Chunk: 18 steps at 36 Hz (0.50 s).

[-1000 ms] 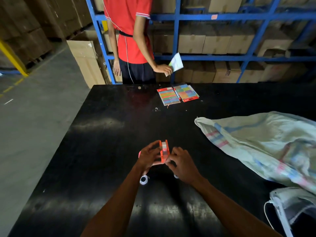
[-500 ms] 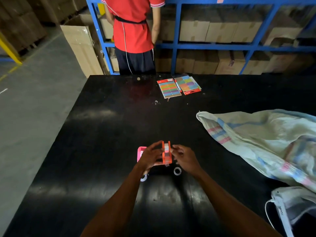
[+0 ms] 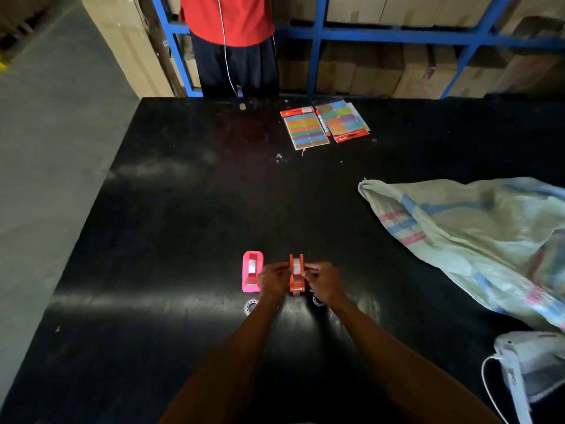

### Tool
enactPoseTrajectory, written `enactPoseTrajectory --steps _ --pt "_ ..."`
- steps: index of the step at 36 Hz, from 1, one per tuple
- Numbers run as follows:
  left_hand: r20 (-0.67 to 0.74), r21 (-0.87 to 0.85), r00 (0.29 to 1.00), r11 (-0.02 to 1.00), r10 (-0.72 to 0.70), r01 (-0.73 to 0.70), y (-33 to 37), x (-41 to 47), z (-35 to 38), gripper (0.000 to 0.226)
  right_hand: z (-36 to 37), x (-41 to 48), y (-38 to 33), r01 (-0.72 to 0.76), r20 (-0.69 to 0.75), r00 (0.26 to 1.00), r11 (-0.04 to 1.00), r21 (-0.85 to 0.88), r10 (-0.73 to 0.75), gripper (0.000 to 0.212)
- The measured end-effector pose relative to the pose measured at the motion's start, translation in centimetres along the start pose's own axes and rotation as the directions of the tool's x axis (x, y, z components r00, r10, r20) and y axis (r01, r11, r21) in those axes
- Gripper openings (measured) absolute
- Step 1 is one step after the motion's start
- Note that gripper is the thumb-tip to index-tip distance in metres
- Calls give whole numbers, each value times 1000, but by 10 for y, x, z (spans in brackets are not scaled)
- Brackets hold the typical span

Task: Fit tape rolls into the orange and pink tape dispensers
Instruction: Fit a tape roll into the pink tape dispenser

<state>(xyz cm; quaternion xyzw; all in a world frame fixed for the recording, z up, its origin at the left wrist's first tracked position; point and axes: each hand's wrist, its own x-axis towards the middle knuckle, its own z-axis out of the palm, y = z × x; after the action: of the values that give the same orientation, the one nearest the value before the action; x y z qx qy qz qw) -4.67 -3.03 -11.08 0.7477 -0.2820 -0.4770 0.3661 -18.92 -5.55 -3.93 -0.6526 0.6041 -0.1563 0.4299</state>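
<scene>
Both hands pinch the orange dispenser (image 3: 297, 274) near the black table's (image 3: 183, 224) near edge: left hand (image 3: 273, 282) grips its left side, right hand (image 3: 324, 282) its right. The pink dispenser (image 3: 252, 271) stands just left. Two loose tape rolls (image 3: 251, 306) lie half hidden under the wrists.

loose tape rolls (image 3: 251, 306) half-hidden by wrists

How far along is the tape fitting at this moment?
The pink dispenser stands free on the black table with a roll seated, so it looks done. In hand: left hand and right hand grip the orange dispenser, whose roll looks not quite settled. Two loose rolls lie near the wrists.
</scene>
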Motion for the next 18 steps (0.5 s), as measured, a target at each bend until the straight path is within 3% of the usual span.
enactPoseTrajectory --steps 11,18 --pt "-34 -61 999 998 7 -9 39 -20 -4 20 11 13 11 -48 1 999 999 -2 48 24" --pt "-1 90 998 994 66 -66 39 -23 -11 21 9 10 9 -77 -67 995 996 -47 74 19"
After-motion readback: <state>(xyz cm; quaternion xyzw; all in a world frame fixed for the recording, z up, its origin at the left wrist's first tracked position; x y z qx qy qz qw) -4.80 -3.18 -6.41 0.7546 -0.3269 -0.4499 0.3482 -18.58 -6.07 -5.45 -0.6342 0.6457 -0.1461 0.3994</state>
